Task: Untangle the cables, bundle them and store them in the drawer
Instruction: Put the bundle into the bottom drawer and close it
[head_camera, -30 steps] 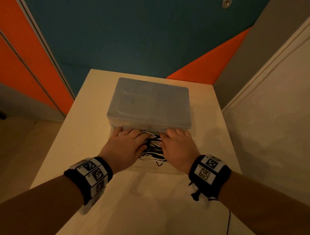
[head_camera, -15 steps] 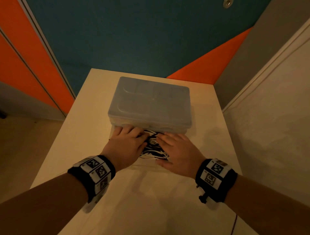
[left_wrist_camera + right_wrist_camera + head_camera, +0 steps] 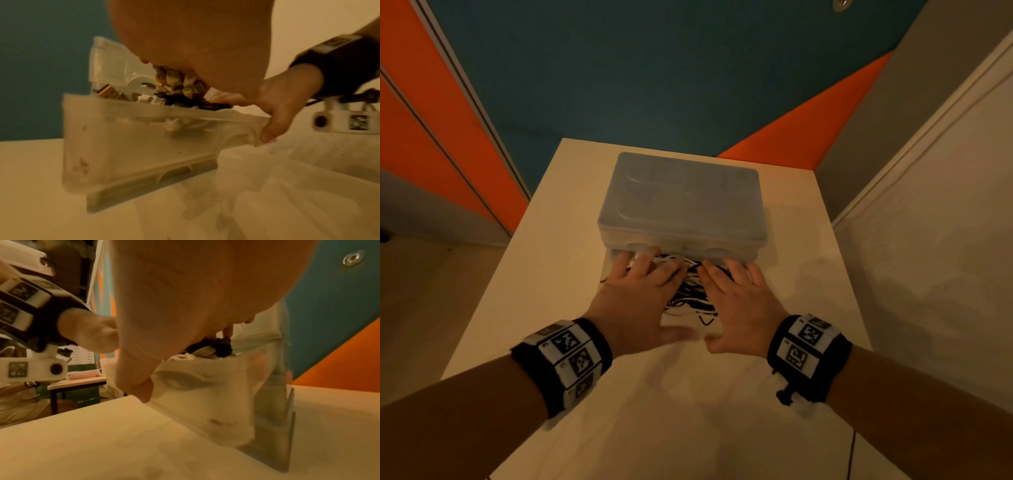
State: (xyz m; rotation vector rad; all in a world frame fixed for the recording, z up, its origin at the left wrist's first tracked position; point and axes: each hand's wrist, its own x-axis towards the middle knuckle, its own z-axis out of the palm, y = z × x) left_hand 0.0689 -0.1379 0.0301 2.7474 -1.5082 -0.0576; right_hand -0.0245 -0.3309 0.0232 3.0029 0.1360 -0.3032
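A translucent plastic drawer box (image 3: 681, 202) stands on the white table (image 3: 551, 274). Its drawer (image 3: 133, 138) is pulled partly out toward me and holds a heap of black and white cables (image 3: 690, 294). My left hand (image 3: 643, 291) and right hand (image 3: 736, 294) lie flat, side by side, on top of the cables, fingers stretched toward the box front. Both thumbs point inward near the drawer's front edge. In the left wrist view, plugs and cables (image 3: 185, 100) stick up above the drawer rim. The right wrist view shows cables (image 3: 211, 348) pressed under my palm.
A pale wall (image 3: 928, 274) runs close along the table's right side. A blue and orange wall (image 3: 654, 85) rises behind the table's far edge. A thin black wire (image 3: 851, 455) hangs over the table's near right part. Floor lies beyond the left edge.
Both hands have gone from curled in the cables to flat and spread over them. Fingertips now reach the box front, and the thumbs have swung out toward the drawer's front edge.
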